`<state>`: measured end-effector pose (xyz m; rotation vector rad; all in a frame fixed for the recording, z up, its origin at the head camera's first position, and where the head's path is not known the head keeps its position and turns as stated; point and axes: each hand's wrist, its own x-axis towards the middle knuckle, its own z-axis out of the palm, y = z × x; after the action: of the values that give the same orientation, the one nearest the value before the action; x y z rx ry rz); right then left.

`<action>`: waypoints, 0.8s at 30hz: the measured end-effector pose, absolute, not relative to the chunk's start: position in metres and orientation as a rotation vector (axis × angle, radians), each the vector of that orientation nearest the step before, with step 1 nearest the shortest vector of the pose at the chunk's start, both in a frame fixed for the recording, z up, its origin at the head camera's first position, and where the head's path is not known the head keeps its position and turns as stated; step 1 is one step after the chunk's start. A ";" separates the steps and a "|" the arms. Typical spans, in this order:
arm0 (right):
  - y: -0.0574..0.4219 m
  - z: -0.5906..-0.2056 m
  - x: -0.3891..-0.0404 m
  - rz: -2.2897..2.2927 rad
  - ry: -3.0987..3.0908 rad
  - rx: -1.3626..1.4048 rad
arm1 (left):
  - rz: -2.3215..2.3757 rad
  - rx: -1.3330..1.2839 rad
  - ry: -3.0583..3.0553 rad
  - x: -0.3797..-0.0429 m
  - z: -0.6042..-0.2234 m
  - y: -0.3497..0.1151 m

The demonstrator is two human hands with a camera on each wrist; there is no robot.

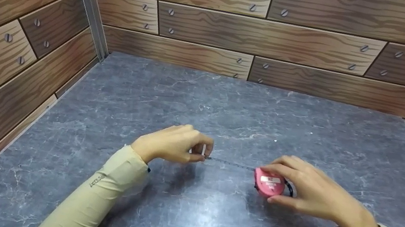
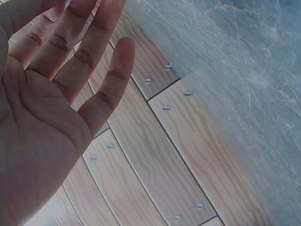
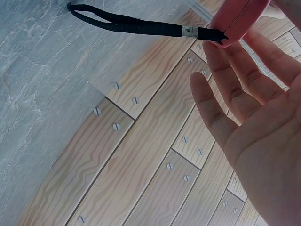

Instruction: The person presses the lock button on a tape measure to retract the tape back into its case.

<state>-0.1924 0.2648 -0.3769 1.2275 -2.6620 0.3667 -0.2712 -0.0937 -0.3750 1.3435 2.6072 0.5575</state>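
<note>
A pink tape measure (image 1: 269, 184) with a white label is held between the thumb and fingers of my right hand (image 1: 309, 187). From its left side a short length of blade (image 1: 233, 164) runs out to my left hand (image 1: 177, 143), whose thumb and forefinger pinch the end. In the right wrist view the pink case (image 3: 240, 21) shows at the top, with a black wrist strap (image 3: 141, 24) hanging from it. The left wrist view shows the left palm (image 2: 42, 113) and several fingers; the pinched blade end is out of sight there.
A grey marbled tabletop (image 1: 204, 105) lies under both hands. Wood-patterned panels (image 1: 268, 38) stand behind it and at the sides, with metal posts (image 1: 87, 0) in the corners.
</note>
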 end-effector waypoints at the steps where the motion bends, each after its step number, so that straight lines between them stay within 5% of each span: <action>1: 0.264 -0.377 -0.193 0.369 -2.660 1.230 | 0.557 1.345 2.606 -0.271 -0.375 -0.093; 24: 0.256 -0.377 -0.200 0.404 -2.656 1.266 | 0.537 1.343 2.622 -0.270 -0.375 -0.085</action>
<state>-0.1999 0.2558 -0.3766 1.2662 -2.6562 0.4039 -0.2698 -0.0848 -0.3749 1.3432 2.6218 0.5365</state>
